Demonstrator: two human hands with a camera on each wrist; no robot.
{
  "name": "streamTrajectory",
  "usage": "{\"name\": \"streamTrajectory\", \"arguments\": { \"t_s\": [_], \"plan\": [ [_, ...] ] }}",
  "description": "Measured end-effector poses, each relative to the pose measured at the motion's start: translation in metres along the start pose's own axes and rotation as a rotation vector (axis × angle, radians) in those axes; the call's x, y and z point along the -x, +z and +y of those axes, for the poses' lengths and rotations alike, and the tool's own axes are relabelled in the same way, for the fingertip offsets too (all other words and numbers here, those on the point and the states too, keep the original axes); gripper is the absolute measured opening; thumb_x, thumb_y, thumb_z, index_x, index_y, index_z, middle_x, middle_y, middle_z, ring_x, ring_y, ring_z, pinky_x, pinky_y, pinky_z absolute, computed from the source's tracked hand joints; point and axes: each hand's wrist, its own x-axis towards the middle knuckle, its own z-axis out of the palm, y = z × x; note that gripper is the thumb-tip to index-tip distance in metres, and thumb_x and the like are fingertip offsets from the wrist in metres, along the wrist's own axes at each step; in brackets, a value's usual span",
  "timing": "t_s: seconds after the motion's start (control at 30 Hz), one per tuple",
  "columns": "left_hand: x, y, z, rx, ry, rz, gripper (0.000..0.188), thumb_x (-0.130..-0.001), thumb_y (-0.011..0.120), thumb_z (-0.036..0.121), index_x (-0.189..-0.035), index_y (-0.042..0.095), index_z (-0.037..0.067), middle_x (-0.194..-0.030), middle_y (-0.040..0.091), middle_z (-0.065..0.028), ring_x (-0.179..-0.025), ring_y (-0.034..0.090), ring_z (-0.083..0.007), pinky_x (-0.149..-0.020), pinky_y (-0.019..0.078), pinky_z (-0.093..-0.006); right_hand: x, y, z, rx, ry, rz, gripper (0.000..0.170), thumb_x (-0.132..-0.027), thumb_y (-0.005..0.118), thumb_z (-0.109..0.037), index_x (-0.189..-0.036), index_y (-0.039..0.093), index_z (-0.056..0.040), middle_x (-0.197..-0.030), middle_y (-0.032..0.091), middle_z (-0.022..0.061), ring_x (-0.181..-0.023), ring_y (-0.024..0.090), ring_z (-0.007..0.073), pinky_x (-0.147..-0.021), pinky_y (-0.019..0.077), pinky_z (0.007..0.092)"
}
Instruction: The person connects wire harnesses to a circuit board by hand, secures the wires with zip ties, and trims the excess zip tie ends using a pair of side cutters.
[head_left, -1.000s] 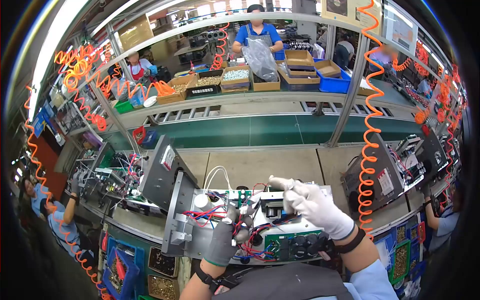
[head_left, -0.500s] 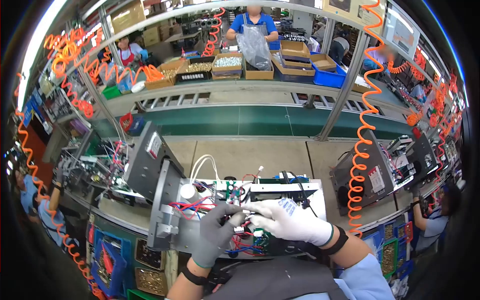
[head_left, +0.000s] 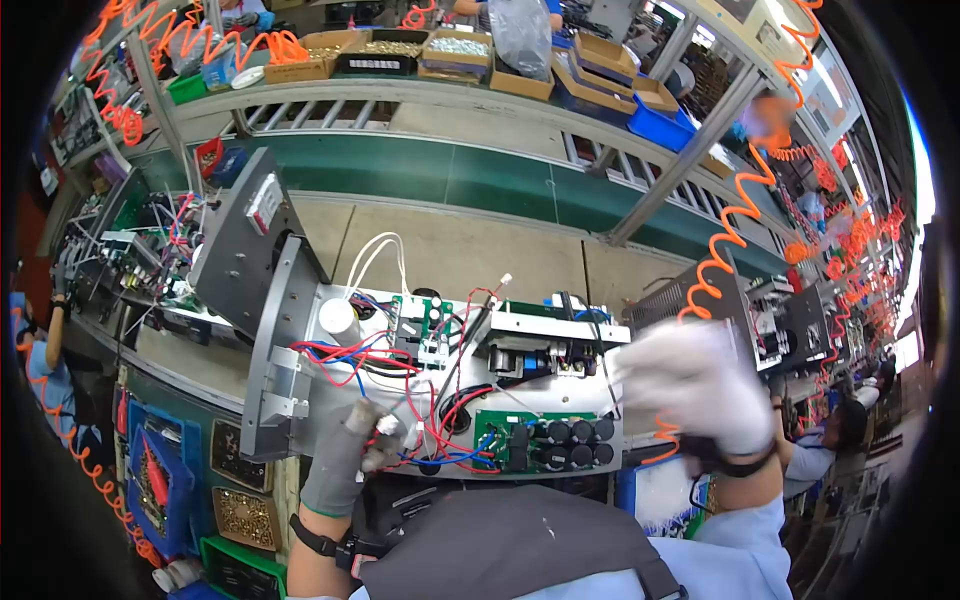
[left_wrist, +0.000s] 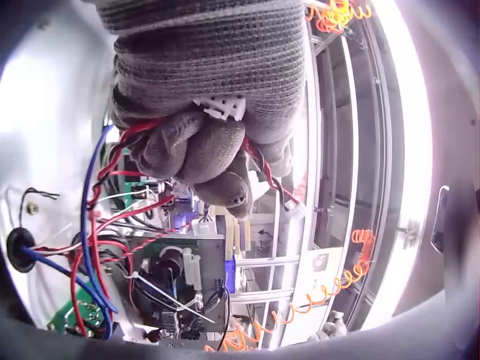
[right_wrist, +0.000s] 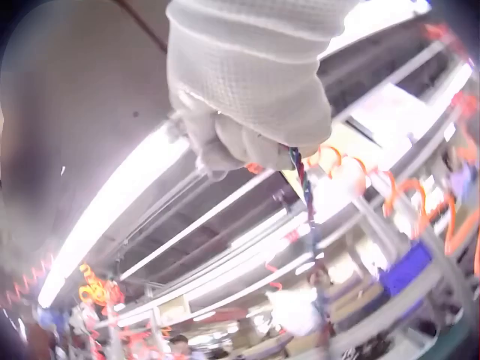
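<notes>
An electronics chassis with a grey metal panel [head_left: 275, 350], a white capacitor [head_left: 339, 318] and a green circuit board [head_left: 530, 440] lies before me. My left hand [head_left: 345, 460], in a grey glove, is at its front left. In the left wrist view the left hand [left_wrist: 210, 97] has its fingers curled round twisted red and black wires [left_wrist: 262, 165], a white connector [left_wrist: 225, 107] against them. My right hand [head_left: 695, 385], white-gloved and blurred, is beyond the chassis's right end. From the curled fingers of the right hand [right_wrist: 255, 97] runs a twisted multicoloured cable [right_wrist: 306, 191] in the right wrist view.
Another chassis [head_left: 235, 250] stands to the left, and one [head_left: 700, 300] to the right. A coiled orange hose [head_left: 715, 265] hangs by my right hand. Blue bins [head_left: 165, 470] and a tray of small metal parts [head_left: 245, 518] are at the lower left.
The right hand has moved from beside the left fingers out to the right. My left hand remains over the front of the chassis. The head view has tilted and shifted.
</notes>
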Motion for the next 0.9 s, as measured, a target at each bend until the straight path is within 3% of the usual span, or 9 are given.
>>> {"name": "streamTrajectory", "arguments": {
  "t_s": [0.07, 0.17, 0.2, 0.23, 0.27, 0.4, 0.6, 0.73, 0.9],
  "plan": [
    [-0.006, 0.001, 0.0, 0.129, 0.054, -0.025, 0.058, -0.092, 0.05, 0.057, -0.089, 0.059, -0.001, -0.063, 0.048, 0.0007, -0.044, 0.031, -0.0024, -0.041, 0.0228, -0.0182, -0.012, 0.068, 0.006, 0.22, 0.066, -0.481, 0.026, -0.088, 0.057, -0.019, -0.113, 0.065, -0.0142, -0.083, 0.065, 0.009, -0.073, 0.065, 0.028, -0.061, 0.0512, 0.0397],
    [-0.004, 0.0, -0.006, 0.253, 0.27, -0.109, 0.064, -0.088, 0.054, 0.063, -0.095, 0.058, -0.001, -0.07, 0.05, -0.0004, -0.045, 0.031, -0.0019, -0.042, 0.0226, -0.0181, -0.001, 0.151, 0.062, 0.367, 0.02, -0.519, 0.037, -0.087, 0.053, -0.016, -0.123, 0.06, -0.0207, -0.082, 0.066, 0.0113, -0.069, 0.067, 0.0281, -0.059, 0.0532, 0.0381],
    [0.0, -0.006, 0.0, 0.31, 0.15, -0.126, 0.075, -0.07, 0.075, 0.06, -0.103, 0.06, -0.005, -0.082, 0.056, -0.0036, -0.052, 0.04, -0.0012, -0.044, 0.0265, -0.0175, -0.003, 0.157, 0.066, 0.43, 0.104, -0.622, 0.035, -0.086, 0.056, -0.019, -0.121, 0.059, -0.0151, -0.085, 0.066, 0.0127, -0.073, 0.067, 0.029, -0.063, 0.0533, 0.0398],
    [0.001, -0.011, -0.002, 0.318, 0.148, -0.119, 0.075, -0.07, 0.075, 0.06, -0.103, 0.06, -0.005, -0.082, 0.056, -0.0036, -0.052, 0.04, -0.0012, -0.044, 0.0265, -0.0175, -0.006, 0.16, 0.067, 0.492, 0.188, -0.721, 0.036, -0.086, 0.059, -0.022, -0.12, 0.057, -0.0096, -0.088, 0.067, 0.0141, -0.076, 0.067, 0.0299, -0.067, 0.0533, 0.0415],
    [0.002, -0.015, -0.005, 0.229, 0.153, -0.1, 0.071, -0.07, 0.076, 0.055, -0.103, 0.06, -0.005, -0.08, 0.056, -0.0029, -0.053, 0.041, -0.0015, -0.045, 0.0269, -0.0176, -0.006, 0.154, 0.057, 0.412, 0.125, -0.58, 0.029, -0.085, 0.06, -0.021, -0.11, 0.061, -0.0052, -0.085, 0.067, 0.0154, -0.073, 0.067, 0.0302, -0.066, 0.0536, 0.0422],
    [0.004, -0.016, -0.005, 0.201, 0.084, -0.07, 0.059, -0.07, 0.078, 0.039, -0.103, 0.059, -0.005, -0.073, 0.053, -0.0009, -0.053, 0.043, -0.0024, -0.045, 0.0282, -0.0186, -0.006, 0.156, 0.068, 0.468, 0.15, -0.711, 0.019, -0.083, 0.059, -0.02, -0.092, 0.065, -0.0047, -0.08, 0.065, 0.0153, -0.071, 0.067, 0.0303, -0.061, 0.0532, 0.0425],
    [-0.002, -0.019, -0.006, 0.259, 0.034, -0.097, 0.053, -0.072, 0.077, 0.035, -0.102, 0.059, -0.005, -0.07, 0.052, -0.0006, -0.052, 0.041, -0.0022, -0.044, 0.0286, -0.0184, 0.002, 0.167, 0.073, 0.507, -0.047, -0.57, 0.017, -0.085, 0.055, -0.018, -0.089, 0.063, -0.0032, -0.081, 0.065, 0.0148, -0.071, 0.067, 0.0297, -0.061, 0.0531, 0.0401],
    [-0.006, -0.02, -0.009, 0.286, 0.029, -0.079, 0.049, -0.074, 0.075, 0.032, -0.102, 0.059, -0.004, -0.071, 0.052, -0.0011, -0.05, 0.04, -0.002, -0.044, 0.0288, -0.0177, 0.0, 0.165, 0.067, 0.584, -0.026, -0.616, 0.016, -0.086, 0.054, -0.017, -0.086, 0.061, -0.0026, -0.082, 0.065, 0.014, -0.071, 0.067, 0.0296, -0.061, 0.0527, 0.0408],
    [-0.011, -0.021, -0.013, 0.271, 0.034, -0.077, 0.055, -0.074, 0.076, 0.043, -0.098, 0.059, -0.003, -0.066, 0.051, -0.004, -0.042, 0.034, -0.003, -0.037, 0.0228, -0.0188, -0.003, 0.159, 0.076, 0.441, -0.009, -0.679, 0.013, -0.084, 0.056, -0.017, -0.088, 0.058, -0.0046, -0.083, 0.064, 0.0108, -0.07, 0.066, 0.0302, -0.059, 0.0512, 0.0418]
  ]
}}
